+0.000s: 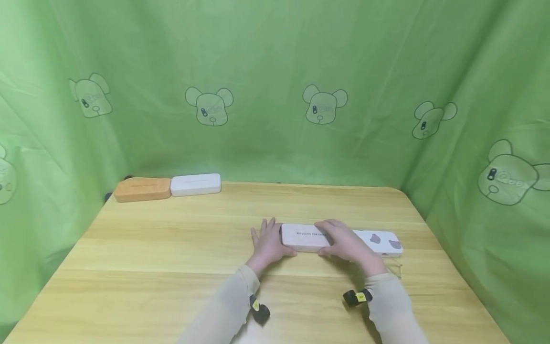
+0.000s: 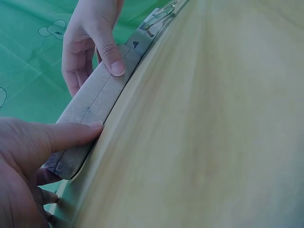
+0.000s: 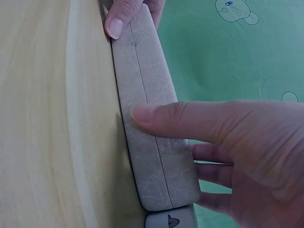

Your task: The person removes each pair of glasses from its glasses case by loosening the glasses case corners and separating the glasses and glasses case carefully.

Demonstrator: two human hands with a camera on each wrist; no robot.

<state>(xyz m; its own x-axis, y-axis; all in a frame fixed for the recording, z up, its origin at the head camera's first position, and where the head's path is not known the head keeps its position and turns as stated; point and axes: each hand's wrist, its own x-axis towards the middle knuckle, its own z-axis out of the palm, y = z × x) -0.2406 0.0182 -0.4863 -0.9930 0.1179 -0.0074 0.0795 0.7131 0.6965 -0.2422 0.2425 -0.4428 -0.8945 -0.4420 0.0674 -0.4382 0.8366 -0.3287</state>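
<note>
A pale pinkish-grey glasses case (image 1: 301, 231), lettered on top, lies closed on the table between both hands. My left hand (image 1: 268, 244) holds its left end, with the thumb on the front side. Toward its right end, my right hand (image 1: 347, 242) grips it, thumb in front and fingers behind, as the right wrist view shows. The case's front seam (image 3: 146, 90) runs unbroken. Just to the right, end to end with it, lies a white case with grey bear prints (image 1: 386, 239), partly covered by my right hand. A pair of glasses (image 2: 161, 18) is beside that white case.
An orange case (image 1: 142, 189) and a plain white case (image 1: 195, 185) lie end to end at the table's back left corner. Green curtains (image 1: 275, 57) with bear drawings enclose the wooden table (image 1: 172, 239) at the back and both sides.
</note>
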